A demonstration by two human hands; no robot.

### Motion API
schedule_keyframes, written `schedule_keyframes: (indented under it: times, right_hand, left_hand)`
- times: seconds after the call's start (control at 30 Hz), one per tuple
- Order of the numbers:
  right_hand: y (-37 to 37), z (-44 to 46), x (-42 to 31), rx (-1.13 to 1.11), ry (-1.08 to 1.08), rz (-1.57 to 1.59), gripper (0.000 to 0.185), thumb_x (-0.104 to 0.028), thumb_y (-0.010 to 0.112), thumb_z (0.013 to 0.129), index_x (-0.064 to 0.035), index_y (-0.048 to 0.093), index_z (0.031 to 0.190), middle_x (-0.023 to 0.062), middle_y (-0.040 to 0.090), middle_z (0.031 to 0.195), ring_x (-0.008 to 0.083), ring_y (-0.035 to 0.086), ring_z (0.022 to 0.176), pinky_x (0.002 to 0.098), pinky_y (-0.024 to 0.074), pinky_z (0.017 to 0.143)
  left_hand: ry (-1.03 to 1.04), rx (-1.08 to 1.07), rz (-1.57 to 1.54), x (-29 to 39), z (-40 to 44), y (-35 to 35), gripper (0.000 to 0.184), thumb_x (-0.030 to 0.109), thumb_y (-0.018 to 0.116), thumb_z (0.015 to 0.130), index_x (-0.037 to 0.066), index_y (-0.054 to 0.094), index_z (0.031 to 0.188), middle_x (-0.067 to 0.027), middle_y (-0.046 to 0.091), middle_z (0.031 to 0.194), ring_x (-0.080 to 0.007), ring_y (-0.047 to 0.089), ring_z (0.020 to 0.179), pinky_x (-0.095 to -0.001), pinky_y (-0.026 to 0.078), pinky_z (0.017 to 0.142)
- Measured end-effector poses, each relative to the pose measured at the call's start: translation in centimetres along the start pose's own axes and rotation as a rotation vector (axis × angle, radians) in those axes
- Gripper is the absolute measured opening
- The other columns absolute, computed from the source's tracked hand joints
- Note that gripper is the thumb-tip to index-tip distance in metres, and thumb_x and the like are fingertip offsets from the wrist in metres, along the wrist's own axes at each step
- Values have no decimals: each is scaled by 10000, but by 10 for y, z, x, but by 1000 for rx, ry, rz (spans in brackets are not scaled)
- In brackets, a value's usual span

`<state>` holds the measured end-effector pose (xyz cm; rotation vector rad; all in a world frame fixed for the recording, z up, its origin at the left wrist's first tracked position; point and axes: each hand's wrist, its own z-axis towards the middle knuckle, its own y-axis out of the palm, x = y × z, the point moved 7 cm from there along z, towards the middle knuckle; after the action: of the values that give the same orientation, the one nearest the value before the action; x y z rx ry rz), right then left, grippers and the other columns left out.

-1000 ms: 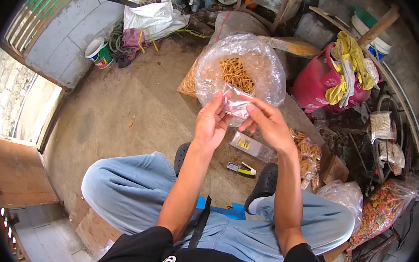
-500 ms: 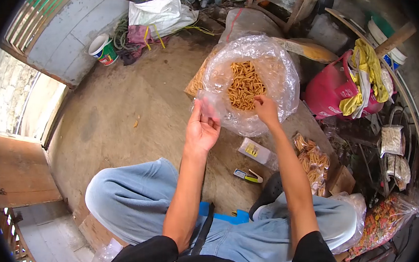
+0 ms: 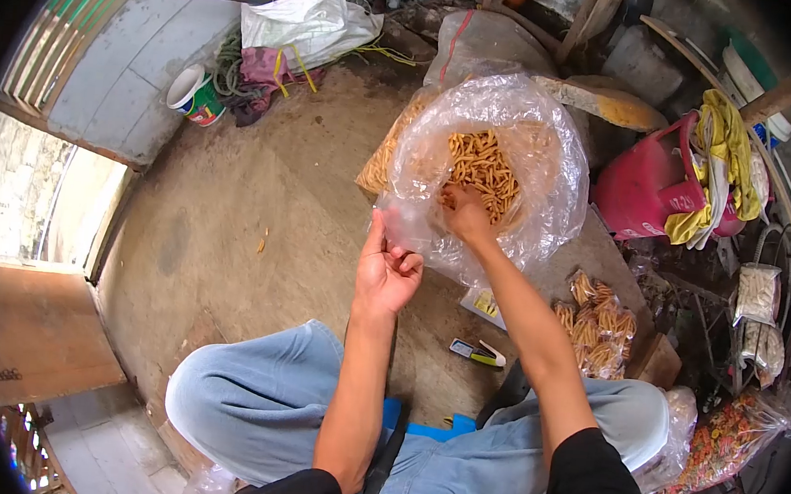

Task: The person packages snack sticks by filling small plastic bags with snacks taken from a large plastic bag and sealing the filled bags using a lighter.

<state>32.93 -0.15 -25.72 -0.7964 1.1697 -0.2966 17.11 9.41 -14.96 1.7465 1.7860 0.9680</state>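
Observation:
A large clear plastic bag [image 3: 557,195] stands with its mouth rolled open, brown stick-shaped snacks [image 3: 484,161] inside. My right hand [image 3: 467,215] reaches over the near rim, its fingers curled on some of the snack sticks at the left side of the heap; the fingertips are partly hidden. Just left of it, my left hand [image 3: 388,272] is palm up and pinches a small clear plastic bag [image 3: 404,229] between thumb and fingers. The small bag overlaps the large bag's near-left rim.
On the floor near my legs lie a stapler [image 3: 478,352] and a partly covered white pack [image 3: 486,306]. Filled snack bags [image 3: 601,326] are piled to the right. A red tub [image 3: 646,188] with yellow cloth stands beyond. A bucket [image 3: 196,95] sits at far left.
My right hand has moved left across the snacks, from the heap's right side to its left near edge. My left hand still holds the small bag. The view has shifted slightly.

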Motion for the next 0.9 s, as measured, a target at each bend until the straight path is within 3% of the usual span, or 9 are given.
schedule_keyframes:
  times: [0.1, 0.17, 0.37, 0.43, 0.57, 0.6, 0.73, 0.83, 0.9]
  right_hand:
    - [-2, 0, -3, 0, 23, 24, 272, -195, 645, 796, -89, 656, 1046, 180, 601, 957, 365, 580, 870, 417, 478, 775]
    - [-5, -2, -4, 23, 20, 63, 246, -189, 639, 802, -78, 666, 1020, 181, 604, 928, 365, 583, 847, 421, 476, 762]
    - [-16, -8, 18, 21, 156, 126, 185, -201, 635, 816, -55, 696, 911, 177, 644, 811, 342, 622, 751, 387, 480, 698]
    - [-16, -10, 41, -5, 358, 196, 201, -197, 633, 828, -29, 687, 923, 164, 668, 787, 292, 639, 724, 362, 483, 683]
    - [-34, -9, 60, 96, 270, 270, 206, -179, 638, 839, 9, 683, 909, 113, 682, 751, 193, 624, 688, 307, 477, 643]
    - [-49, -13, 56, 47, 356, 362, 207, -182, 648, 829, -2, 684, 925, 104, 686, 766, 165, 623, 685, 294, 476, 632]
    - [-127, -30, -25, -32, 438, 722, 206, -164, 679, 821, -8, 675, 957, 43, 677, 778, 58, 562, 642, 212, 434, 576]
    - [-188, -50, -97, -38, 326, 796, 175, -148, 650, 861, -8, 660, 967, 15, 662, 761, 32, 495, 598, 186, 366, 516]
    - [-223, -67, -135, -61, 270, 770, 174, -134, 659, 851, -4, 663, 967, 29, 669, 778, 45, 525, 619, 192, 398, 547]
  left_hand:
    - [6, 10, 17, 0, 0, 1, 199, 372, 680, 839, 182, 663, 898, 107, 584, 725, -54, 377, 528, -205, 276, 454]
    - [-27, -38, -26, -1, 3, 0, 214, 365, 668, 845, 194, 646, 971, 143, 649, 968, -57, 373, 530, -213, 271, 466]
    - [-23, -59, -38, 2, -6, 1, 208, 356, 662, 851, 187, 642, 970, 131, 656, 975, -59, 382, 531, -213, 274, 464]
    - [-22, -78, -40, 3, -10, 3, 204, 354, 662, 852, 184, 643, 964, 126, 658, 963, -57, 388, 534, -210, 280, 466]
    - [-25, -97, -42, -1, -24, 16, 195, 350, 668, 849, 176, 645, 935, 110, 663, 926, -50, 396, 539, -204, 300, 471]
    - [-23, -107, -46, -3, -28, 18, 195, 350, 668, 849, 176, 645, 935, 110, 663, 926, -50, 396, 539, -204, 300, 471]
    - [-29, -170, -25, -11, -36, 26, 172, 335, 688, 837, 180, 654, 905, 113, 649, 849, -41, 415, 539, -200, 313, 462]
    - [-30, -199, -11, -18, -46, 35, 167, 338, 685, 839, 186, 654, 901, 121, 639, 818, -37, 428, 544, -201, 317, 459]
    - [-24, -204, 0, -23, -54, 43, 180, 352, 666, 850, 184, 647, 911, 123, 637, 826, -38, 431, 551, -204, 317, 466]
